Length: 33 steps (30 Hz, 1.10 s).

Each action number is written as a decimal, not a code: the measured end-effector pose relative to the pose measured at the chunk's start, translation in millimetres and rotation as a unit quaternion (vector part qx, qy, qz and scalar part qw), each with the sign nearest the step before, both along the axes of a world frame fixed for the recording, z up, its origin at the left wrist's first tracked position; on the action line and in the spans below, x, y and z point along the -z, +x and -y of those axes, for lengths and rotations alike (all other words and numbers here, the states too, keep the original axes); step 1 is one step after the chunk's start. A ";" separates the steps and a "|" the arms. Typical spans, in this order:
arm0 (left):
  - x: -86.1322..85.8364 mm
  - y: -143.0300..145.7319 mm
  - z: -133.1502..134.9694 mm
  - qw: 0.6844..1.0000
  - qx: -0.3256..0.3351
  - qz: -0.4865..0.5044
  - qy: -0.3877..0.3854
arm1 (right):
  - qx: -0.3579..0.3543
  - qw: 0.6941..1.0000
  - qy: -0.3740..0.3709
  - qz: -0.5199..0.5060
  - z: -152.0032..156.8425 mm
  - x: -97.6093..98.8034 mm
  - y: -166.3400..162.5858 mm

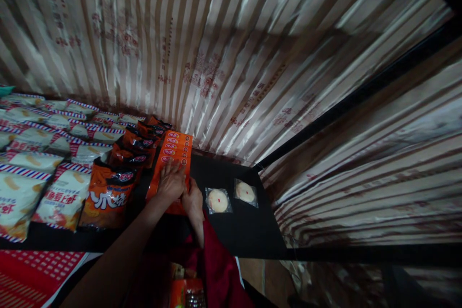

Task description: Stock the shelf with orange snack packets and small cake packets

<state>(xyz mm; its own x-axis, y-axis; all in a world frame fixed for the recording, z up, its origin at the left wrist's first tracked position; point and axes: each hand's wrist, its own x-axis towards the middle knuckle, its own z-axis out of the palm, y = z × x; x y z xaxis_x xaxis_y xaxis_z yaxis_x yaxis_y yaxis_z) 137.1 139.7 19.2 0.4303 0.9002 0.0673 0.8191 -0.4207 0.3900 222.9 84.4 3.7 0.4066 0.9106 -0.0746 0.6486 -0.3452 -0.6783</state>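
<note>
Several flat orange snack packets (176, 142) lie overlapped in a row on a black shelf, their repeated logos showing along the top edges. My left hand (172, 184) rests on top of them, palm down, with its fingers stretched out. Against their right side is my right hand (193, 200), fingers held straight and close to the left hand; its fingertips are partly hidden. Neither hand appears to lift anything. To the right lie two round, pale crackers in clear wrappers, the nearer wrapped cracker (218, 200) and the farther wrapped cracker (246, 192).
Dark orange snack bags (107, 197) stand in a column left of the packets. Beyond them are rows of white snack bags (64, 196). Pleated printed sheeting (202, 57) hangs behind, with a black bar (346, 96) at right. Below left is a red patterned surface (34, 274).
</note>
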 end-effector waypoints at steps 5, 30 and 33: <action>6.6 2.4 -2.2 1.000 0.000 -0.009 0.008 | 0.000 1.000 -0.022 0.003 -0.2 -1.7 -1.8; 21.5 1.2 -5.4 0.999 -0.007 -0.008 0.032 | 0.005 0.999 -0.019 0.032 2.3 4.7 1.9; 20.9 2.3 -4.8 0.999 -0.009 -0.007 0.031 | 0.002 1.000 -0.007 0.022 2.0 6.1 3.7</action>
